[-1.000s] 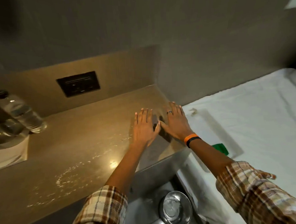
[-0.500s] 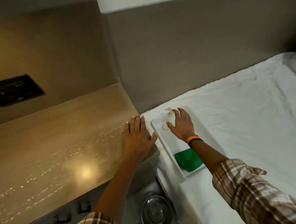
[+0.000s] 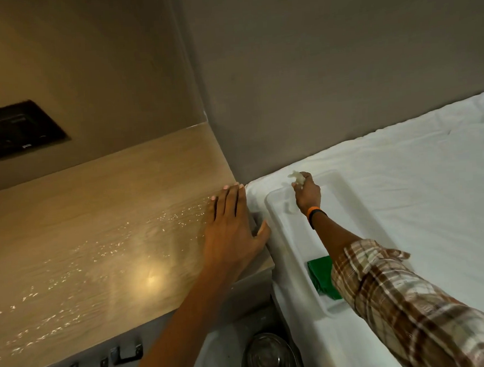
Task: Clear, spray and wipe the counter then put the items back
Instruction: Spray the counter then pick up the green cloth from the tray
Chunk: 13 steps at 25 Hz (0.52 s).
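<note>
The beige counter (image 3: pixel 96 234) fills the left, with scattered pale crumbs or droplets glinting across it. My left hand (image 3: pixel 232 226) lies flat and open on the counter's right end, thumb over the edge. A white tray (image 3: pixel 283 223) rests on the white bed to the right. My right hand (image 3: pixel 306 192) is at the tray's far end, fingers pinched on a small whitish scrap (image 3: pixel 295 177). A folded green cloth (image 3: pixel 323 277) lies in the tray's near end, partly hidden by my plaid sleeve.
A black socket panel (image 3: pixel 16 129) is set in the wall behind the counter. Drawer handles (image 3: pixel 104 362) show under the counter's front edge. A steel bin (image 3: pixel 267 357) stands on the floor between counter and bed. The white bed sheet (image 3: pixel 419 186) stretches right.
The view swung right, so the water bottles left the frame. My right hand moved off the counter to the tray's far end and closed on a whitish scrap. My left hand stayed on the counter.
</note>
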Tool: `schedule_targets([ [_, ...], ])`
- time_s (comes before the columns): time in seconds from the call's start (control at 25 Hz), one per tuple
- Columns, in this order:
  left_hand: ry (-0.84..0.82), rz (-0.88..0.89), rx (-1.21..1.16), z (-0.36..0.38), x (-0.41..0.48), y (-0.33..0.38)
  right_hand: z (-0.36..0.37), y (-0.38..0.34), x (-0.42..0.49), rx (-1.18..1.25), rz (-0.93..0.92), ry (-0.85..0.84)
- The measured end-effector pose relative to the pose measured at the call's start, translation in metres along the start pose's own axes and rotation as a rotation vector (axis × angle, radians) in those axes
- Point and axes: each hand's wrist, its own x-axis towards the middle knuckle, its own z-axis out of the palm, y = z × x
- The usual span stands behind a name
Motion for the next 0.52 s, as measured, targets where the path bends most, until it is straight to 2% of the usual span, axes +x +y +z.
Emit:
schedule_targets([
  [0.24,-0.028,0.000,0.013,-0.005,-0.001,0.000,-0.019,-0.031,-0.044,0.043,-0.199,0.069],
  [0.32,-0.050,-0.003,-0.008,-0.011,-0.001,0.001,-0.040,-0.057,-0.072,0.095,-0.254,0.084],
  [0.52,-0.137,0.017,-0.026,-0.029,-0.008,0.004,-0.104,-0.145,-0.176,0.228,-0.379,0.257],
])
